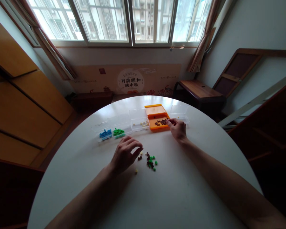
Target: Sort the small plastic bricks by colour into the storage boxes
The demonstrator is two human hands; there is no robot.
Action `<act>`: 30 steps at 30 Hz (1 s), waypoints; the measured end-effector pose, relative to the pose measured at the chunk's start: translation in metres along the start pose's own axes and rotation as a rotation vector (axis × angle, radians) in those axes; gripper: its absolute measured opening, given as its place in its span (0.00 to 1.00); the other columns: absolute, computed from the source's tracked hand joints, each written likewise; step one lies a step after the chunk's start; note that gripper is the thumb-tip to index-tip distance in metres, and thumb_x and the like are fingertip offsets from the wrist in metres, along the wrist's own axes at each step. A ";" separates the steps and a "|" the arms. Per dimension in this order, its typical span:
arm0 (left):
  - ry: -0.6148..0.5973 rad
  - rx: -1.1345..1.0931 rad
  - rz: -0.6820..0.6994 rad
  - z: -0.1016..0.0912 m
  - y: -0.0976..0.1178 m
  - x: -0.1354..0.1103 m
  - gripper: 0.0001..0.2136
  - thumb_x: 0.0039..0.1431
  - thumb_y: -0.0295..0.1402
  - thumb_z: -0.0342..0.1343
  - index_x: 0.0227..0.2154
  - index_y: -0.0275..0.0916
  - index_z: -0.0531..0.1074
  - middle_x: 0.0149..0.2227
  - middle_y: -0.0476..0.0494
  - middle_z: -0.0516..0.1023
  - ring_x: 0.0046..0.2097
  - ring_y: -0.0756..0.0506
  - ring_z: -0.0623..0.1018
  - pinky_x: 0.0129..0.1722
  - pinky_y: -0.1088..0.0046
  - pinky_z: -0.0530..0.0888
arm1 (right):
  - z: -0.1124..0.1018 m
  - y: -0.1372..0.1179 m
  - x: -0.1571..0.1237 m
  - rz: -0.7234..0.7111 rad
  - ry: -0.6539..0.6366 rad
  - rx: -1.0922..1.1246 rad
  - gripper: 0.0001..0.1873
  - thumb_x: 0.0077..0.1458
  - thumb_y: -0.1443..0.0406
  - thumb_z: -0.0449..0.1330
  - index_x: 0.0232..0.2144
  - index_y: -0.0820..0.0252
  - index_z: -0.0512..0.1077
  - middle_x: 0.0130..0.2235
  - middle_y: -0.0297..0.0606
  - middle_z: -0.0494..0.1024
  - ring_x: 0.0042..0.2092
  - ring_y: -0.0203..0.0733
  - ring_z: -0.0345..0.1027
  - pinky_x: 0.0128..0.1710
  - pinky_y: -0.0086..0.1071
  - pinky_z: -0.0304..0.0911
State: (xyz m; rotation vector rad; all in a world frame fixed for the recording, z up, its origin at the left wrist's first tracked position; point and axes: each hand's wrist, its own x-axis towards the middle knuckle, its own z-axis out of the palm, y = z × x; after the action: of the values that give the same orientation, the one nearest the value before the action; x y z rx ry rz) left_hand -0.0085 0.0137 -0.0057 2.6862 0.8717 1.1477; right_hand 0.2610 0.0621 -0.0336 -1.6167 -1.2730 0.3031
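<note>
My left hand [125, 154] hovers over the white table with its fingers loosely curved, thumb and forefinger slightly apart, and nothing visible between them. Just right of it lies a loose pile of small green and brown building blocks [150, 161], with a pale yellow block [136, 171] off to one side. My right hand [178, 129] is at the right edge of an open orange box [156, 110], fingertips pinched together beside the brown blocks [161, 122] inside. Whatever the fingertips hold is too small or hidden to make out.
Left of the orange box stand open clear boxes with pale yellow blocks [143, 124], green blocks [118, 132] and blue blocks [105, 134]. Another clear box [181, 111] is partly behind my right hand. The round white table [73, 178] curves away toward a wooden chair [202, 89] and the window.
</note>
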 end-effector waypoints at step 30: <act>-0.201 -0.083 0.020 -0.009 0.001 0.000 0.02 0.58 0.29 0.57 0.31 0.40 0.74 0.34 0.45 0.78 0.39 0.46 0.73 0.42 0.67 0.71 | 0.001 -0.028 -0.037 -0.118 -0.373 0.290 0.12 0.51 0.59 0.60 0.30 0.63 0.78 0.28 0.39 0.78 0.28 0.38 0.68 0.30 0.30 0.63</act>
State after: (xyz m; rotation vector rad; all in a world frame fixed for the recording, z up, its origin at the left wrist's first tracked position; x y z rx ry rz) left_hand -0.0143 0.0119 0.0013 2.6893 0.7503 0.8760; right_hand 0.2289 0.0297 -0.0245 -1.2685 -1.5177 0.7074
